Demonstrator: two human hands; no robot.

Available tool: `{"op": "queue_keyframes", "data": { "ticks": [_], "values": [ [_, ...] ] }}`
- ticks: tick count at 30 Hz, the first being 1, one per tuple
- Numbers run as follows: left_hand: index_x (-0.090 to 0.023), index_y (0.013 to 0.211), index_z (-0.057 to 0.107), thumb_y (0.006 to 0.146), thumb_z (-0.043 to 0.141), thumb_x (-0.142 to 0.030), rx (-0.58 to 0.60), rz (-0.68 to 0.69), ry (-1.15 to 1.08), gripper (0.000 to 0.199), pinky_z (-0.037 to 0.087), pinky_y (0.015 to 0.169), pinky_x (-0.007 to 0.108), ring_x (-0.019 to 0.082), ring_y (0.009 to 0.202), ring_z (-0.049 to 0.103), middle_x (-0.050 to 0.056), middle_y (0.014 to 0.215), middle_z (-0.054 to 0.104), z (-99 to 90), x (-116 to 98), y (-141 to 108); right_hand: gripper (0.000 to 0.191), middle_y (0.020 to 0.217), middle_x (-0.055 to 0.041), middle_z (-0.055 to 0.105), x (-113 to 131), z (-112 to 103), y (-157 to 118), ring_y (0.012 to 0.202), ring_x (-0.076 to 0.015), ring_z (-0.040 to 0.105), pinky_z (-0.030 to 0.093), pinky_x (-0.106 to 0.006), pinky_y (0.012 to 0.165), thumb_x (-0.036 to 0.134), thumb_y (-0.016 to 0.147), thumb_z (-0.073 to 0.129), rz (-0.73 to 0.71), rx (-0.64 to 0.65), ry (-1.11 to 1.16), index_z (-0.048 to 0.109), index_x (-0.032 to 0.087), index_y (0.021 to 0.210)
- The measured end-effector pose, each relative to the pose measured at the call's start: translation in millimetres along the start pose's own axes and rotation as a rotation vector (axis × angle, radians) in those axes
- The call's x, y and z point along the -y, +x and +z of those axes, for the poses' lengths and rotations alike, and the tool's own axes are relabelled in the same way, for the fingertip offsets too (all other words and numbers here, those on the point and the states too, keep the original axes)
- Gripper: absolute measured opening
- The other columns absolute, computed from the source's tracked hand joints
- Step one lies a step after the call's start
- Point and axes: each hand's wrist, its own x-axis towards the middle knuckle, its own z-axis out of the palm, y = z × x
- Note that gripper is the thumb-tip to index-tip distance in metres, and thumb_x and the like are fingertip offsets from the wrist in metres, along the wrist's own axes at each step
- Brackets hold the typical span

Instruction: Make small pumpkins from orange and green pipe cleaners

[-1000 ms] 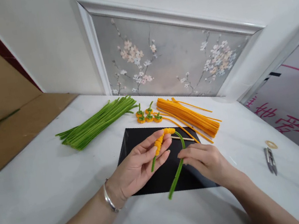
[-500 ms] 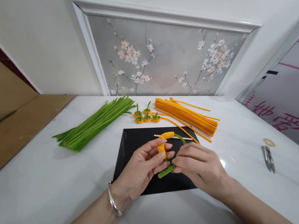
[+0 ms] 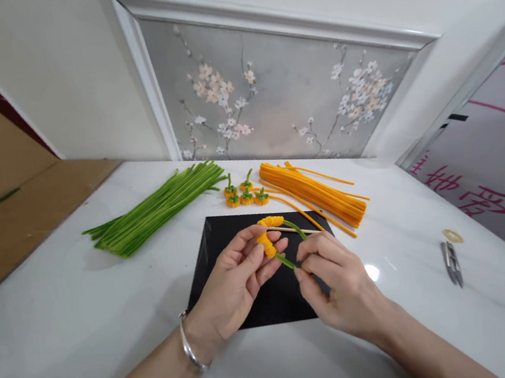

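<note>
My left hand [image 3: 241,265] pinches a coil of orange pipe cleaner [image 3: 267,244], bent into an arch, between thumb and fingers. A green pipe cleaner [image 3: 286,261] runs through the coil, and both its ends come out toward my right hand [image 3: 332,272]. The right thumb and forefinger are closed on the lower green end; the other green end curves down behind the right fingers. Both hands are held above a black mat [image 3: 267,306]. A thin pale stick [image 3: 308,229] shows behind the coil, partly hidden by the hands.
Behind the mat stand several small orange pieces with green tops [image 3: 247,197]. Bundled green pipe cleaners [image 3: 159,211] lie at left, bundled orange pipe cleaners [image 3: 315,191] at right. Thread snips [image 3: 451,263] and a rubber band [image 3: 453,236] lie far right. A wall rises behind.
The green end that pointed left under the right hand has been drawn right and is now between the right fingertips. In my left hand, the orange coil has tilted and shifted slightly left.
</note>
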Motion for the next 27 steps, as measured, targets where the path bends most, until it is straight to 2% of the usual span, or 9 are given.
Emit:
{"op": "queue_keyframes", "data": {
  "ticks": [8, 13, 22, 27],
  "values": [
    [-0.021, 0.098, 0.064, 0.087, 0.063, -0.013, 0.031, 0.024, 0.018, 0.014, 0.053, 0.091, 0.027, 0.019, 0.112, 0.062, 0.003, 0.109, 0.07, 0.4, 3.4, -1.6, 0.016, 0.082, -0.0064, 0.057, 0.7, 0.3, 0.5, 0.077, -0.0183, 0.053, 0.049, -0.034, 0.069, 0.007, 0.084, 0.049, 0.018, 0.048, -0.007, 0.054, 0.019, 0.073],
    [-0.022, 0.096, 0.063, 0.086, 0.064, -0.014, 0.033, 0.012, 0.031, 0.013, 0.053, 0.089, 0.025, 0.017, 0.11, 0.063, 0.003, 0.105, 0.069, 1.4, 4.8, -1.6, 0.016, 0.082, -0.0069, 0.058, 1.3, 0.7, 0.9, 0.075, -0.0183, 0.054, 0.05, -0.034, 0.068, 0.007, 0.084, 0.049, 0.01, 0.042, -0.021, 0.055, 0.018, 0.074],
    [-0.021, 0.091, 0.061, 0.083, 0.068, -0.014, 0.034, 0.002, 0.017, 0.013, 0.054, 0.084, 0.021, 0.015, 0.102, 0.065, 0.001, 0.099, 0.068, 6.0, 7.3, -3.9, 0.016, 0.082, -0.0076, 0.06, 0.2, 4.2, 0.1, 0.075, -0.0181, 0.057, 0.052, -0.034, 0.066, 0.008, 0.085, 0.049, -0.004, 0.012, -0.038, 0.058, 0.018, 0.077],
    [-0.02, 0.089, 0.059, 0.085, 0.065, -0.014, 0.071, 0.014, 0.046, 0.01, 0.054, 0.076, 0.017, 0.009, 0.088, 0.065, 0.001, 0.098, 0.067, 6.2, 11.6, -5.6, 0.014, 0.089, -0.009, 0.063, 0.8, 11.1, -2.1, 0.08, -0.019, 0.06, 0.052, -0.034, 0.069, 0.006, 0.085, 0.051, -0.012, -0.023, -0.076, 0.06, 0.017, 0.082]
  ]
}}
